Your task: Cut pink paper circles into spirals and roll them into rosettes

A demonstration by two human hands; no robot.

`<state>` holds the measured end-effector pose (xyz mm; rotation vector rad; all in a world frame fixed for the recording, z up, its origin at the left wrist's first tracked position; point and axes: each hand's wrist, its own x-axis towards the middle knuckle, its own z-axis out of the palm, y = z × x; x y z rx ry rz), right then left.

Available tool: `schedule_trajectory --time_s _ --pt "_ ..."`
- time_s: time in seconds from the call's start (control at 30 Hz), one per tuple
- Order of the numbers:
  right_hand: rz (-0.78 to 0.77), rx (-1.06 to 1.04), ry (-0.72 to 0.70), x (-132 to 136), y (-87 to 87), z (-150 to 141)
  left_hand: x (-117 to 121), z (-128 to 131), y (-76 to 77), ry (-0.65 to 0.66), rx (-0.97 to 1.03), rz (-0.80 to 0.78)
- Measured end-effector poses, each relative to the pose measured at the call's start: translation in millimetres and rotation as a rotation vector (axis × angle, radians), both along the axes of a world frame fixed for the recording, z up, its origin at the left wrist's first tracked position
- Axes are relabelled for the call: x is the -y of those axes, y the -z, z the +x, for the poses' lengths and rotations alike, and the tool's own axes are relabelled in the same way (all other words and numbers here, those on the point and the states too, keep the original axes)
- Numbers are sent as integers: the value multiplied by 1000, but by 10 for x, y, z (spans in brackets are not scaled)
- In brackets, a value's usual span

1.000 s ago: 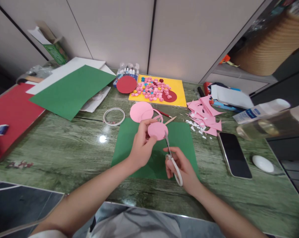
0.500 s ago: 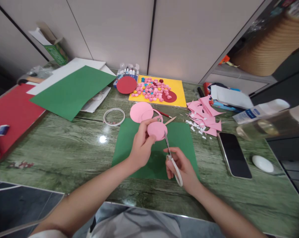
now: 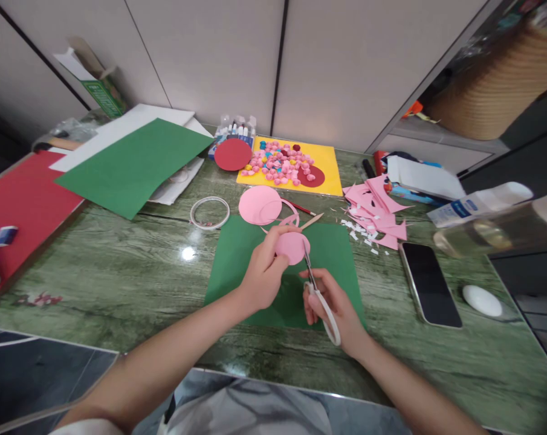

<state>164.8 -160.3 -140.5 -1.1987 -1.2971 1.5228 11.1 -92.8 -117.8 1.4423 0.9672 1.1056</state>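
Between the thumb and fingers of my left hand (image 3: 268,269) is a small pink paper circle (image 3: 291,249), held above a green sheet (image 3: 336,254). My right hand (image 3: 334,305) grips white-handled scissors (image 3: 323,308), their blades at the circle's right edge. Whether the blades are fully closed is hard to make out. Just beyond my left hand lie larger pink paper circles (image 3: 255,202), overlapping, with a curled pink strip (image 3: 294,211) beside them. A wooden stick with a pointed end (image 3: 313,221) and a red pencil (image 3: 303,207) rest close by.
Pink scraps (image 3: 373,211) and white bits lie to the right, near a phone (image 3: 430,284) and a white mouse (image 3: 482,300). Behind, a yellow sheet (image 3: 330,160) carries many small pink balls. A tape roll (image 3: 210,212) and a large green sheet (image 3: 132,166) are on the left.
My left hand and the pink circle have shifted slightly right and toward me, and the circle has turned. The scissors have moved a little, with their tips now over the circle's right part.
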Motion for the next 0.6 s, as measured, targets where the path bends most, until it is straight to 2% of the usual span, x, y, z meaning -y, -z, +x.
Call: schedule_trajectory --time_s 0.6 --pt "-2 -7 -5 13 -9 6 11 11 -10 17 -8 -21"
